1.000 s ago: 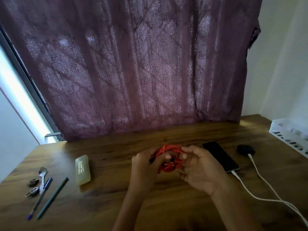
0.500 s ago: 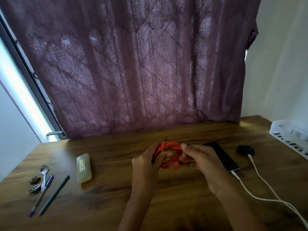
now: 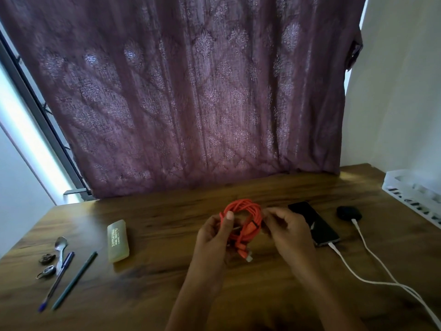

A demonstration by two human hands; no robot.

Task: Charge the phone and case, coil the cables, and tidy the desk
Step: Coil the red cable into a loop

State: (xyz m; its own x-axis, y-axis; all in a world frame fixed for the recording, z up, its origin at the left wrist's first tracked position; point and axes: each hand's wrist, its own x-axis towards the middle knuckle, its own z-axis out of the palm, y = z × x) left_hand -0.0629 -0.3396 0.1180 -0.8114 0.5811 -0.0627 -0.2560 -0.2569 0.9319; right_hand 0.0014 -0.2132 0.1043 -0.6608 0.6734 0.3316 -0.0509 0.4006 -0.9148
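Observation:
An orange cable (image 3: 245, 212) is wound into a coil above the middle of the wooden desk (image 3: 167, 216). My left hand (image 3: 212, 235) grips its left side, thumb across the strands. My right hand (image 3: 286, 228) pinches the coil's right side near a dark band. The cable's plug ends hang below the coil. A black phone (image 3: 315, 223) lies just right of my right hand with a white cable (image 3: 346, 263) plugged into its near end. A small black case (image 3: 348, 212) sits further right, with a second white cable (image 3: 372, 252) plugged in.
On the left of the desk lie a pale yellow box (image 3: 117, 240), a dark pen (image 3: 75, 279), a blue pen (image 3: 57, 280), a spoon (image 3: 60, 247) and two small metal pieces (image 3: 46, 265). A white slotted tray (image 3: 415, 194) stands at the right edge. A purple curtain (image 3: 191, 91) hangs behind.
My hands have drawn slightly apart, so more of the orange coil shows. The plug ends now hang below it. The view has tilted a little.

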